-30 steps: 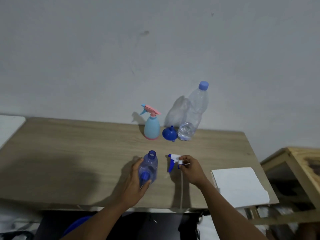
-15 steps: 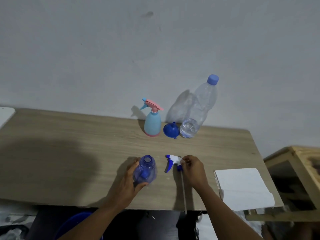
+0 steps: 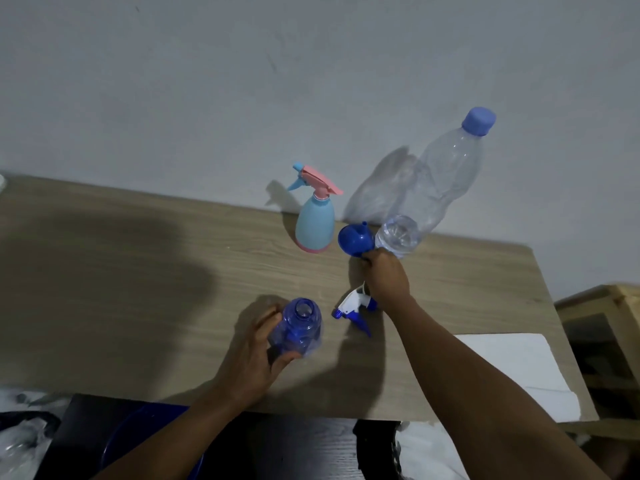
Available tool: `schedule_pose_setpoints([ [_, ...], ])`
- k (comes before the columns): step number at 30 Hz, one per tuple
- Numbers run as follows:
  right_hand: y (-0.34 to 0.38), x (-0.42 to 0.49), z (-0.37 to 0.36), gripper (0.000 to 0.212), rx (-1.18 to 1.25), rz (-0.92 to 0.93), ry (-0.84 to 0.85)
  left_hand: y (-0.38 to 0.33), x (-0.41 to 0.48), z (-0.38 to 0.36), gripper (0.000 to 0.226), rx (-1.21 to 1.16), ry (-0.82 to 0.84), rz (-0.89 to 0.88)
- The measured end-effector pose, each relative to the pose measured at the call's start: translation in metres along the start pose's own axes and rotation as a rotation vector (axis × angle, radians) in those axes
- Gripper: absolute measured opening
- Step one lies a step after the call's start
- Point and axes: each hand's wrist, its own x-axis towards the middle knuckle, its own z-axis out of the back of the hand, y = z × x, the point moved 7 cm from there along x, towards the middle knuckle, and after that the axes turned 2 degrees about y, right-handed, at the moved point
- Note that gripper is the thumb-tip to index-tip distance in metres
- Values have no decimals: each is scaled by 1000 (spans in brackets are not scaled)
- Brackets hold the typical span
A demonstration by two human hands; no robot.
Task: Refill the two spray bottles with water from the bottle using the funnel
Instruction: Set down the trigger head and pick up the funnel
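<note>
Barely begun: left hand (image 3: pixel 256 355) grips the uncapped blue spray bottle (image 3: pixel 299 327); right hand (image 3: pixel 386 271) at the funnel (image 3: pixel 355 239), grip unclear; water bottle (image 3: pixel 440 188) capped.

Showing translucent blue on gripped spray bottle (image 3: pixel 300 329); pale blue, pink on sprayer (image 3: pixel 315 225) beyond grip; deep blue on funnel (image 3: pixel 355 241).

Spray head (image 3: pixel 353 308) released and laid on the table (image 3: pixel 138 271) beside the blue spray bottle (image 3: pixel 301 323), right hand (image 3: pixel 386 271) moved forward to the funnel (image 3: pixel 355 241), funnel gripped at its near rim and tipped.
</note>
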Motion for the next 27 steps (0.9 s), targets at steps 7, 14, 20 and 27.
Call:
schedule_pose_setpoints([
  [7,-3,7,-10,13,-80,48,-18,7,-1,-2,74,6,27,42],
  [14,5,-21,16,18,335,98,-176,11,0,-4,75,-5,26,44],
  [20,45,-66,70,13,725,105,-212,2,1,-2,75,4,-9,20],
  [27,80,-132,98,17,1251,-61,59,-9,-6,0,76,-86,15,169],
])
